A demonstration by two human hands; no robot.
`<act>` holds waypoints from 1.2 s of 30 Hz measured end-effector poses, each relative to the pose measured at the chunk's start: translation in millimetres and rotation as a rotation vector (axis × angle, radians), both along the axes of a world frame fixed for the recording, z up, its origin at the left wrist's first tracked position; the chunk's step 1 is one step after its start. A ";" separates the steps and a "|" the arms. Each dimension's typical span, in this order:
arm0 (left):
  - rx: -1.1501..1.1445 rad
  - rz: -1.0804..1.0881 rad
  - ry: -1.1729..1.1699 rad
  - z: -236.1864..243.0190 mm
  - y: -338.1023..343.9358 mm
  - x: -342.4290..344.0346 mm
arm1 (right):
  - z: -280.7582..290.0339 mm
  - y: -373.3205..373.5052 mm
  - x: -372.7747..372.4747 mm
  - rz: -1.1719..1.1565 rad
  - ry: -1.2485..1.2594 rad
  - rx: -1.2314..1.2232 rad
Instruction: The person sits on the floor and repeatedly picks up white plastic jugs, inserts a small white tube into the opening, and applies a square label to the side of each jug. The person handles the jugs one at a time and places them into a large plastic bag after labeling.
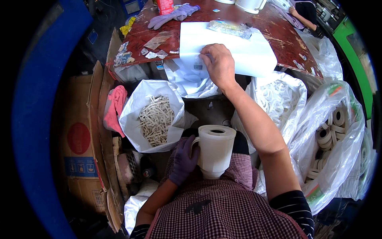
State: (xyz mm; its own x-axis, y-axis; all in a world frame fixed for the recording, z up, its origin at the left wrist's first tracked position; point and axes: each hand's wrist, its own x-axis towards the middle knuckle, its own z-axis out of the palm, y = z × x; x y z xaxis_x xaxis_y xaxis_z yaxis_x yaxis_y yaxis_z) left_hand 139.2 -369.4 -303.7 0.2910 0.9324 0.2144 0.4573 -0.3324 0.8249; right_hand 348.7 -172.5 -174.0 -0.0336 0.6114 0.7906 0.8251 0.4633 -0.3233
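Observation:
My left hand [184, 161], in a purple knitted glove, is closed on the handle side of an off-white plastic blender jug [217, 149]. The jug rests in my lap, wide end up, with a dark round hole in its top and a narrower neck below. Over the front edge of the table, my bare right hand [219, 65] has its thumb and fingers pinched together. At the fingertips is a small label [198, 63] with grey print, against a large white sheet [250, 53] that droops over the edge. The exact contact between fingertips and label is partly hidden.
On the worn red table [278, 36] lie a clear packet [230, 28], a purple glove [175, 16] and a red can [165, 6]. Sacks of off-white strips [156, 121], white rings [276, 97] and white coils [330, 135] surround my knees. Cardboard [81, 139] stands left; another person's arm [304, 19] shows far right.

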 end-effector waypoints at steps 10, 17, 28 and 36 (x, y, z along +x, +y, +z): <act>0.012 -0.034 0.016 -11.1 5.5 -3.7 | -34.2 -87.3 6.7 0.291 -0.251 0.045; 0.120 -0.051 0.186 -12.6 4.9 -2.2 | -30.9 -233.6 50.6 0.189 0.651 -0.495; -0.042 -0.045 -0.129 29.0 -20.6 8.5 | -77.0 -295.2 44.9 0.181 0.993 -0.862; -0.835 -0.324 -0.096 51.7 -57.0 29.0 | -93.6 -276.9 19.8 0.282 1.068 -0.901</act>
State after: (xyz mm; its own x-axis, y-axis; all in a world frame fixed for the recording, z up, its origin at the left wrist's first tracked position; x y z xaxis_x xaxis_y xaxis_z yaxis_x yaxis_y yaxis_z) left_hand 168.2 -426.4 -252.0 0.5825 0.6707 -0.4591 0.3617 0.2920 0.8854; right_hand 368.5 -449.4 -267.6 0.1180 0.9838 -0.1352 -0.0822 -0.1260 -0.9886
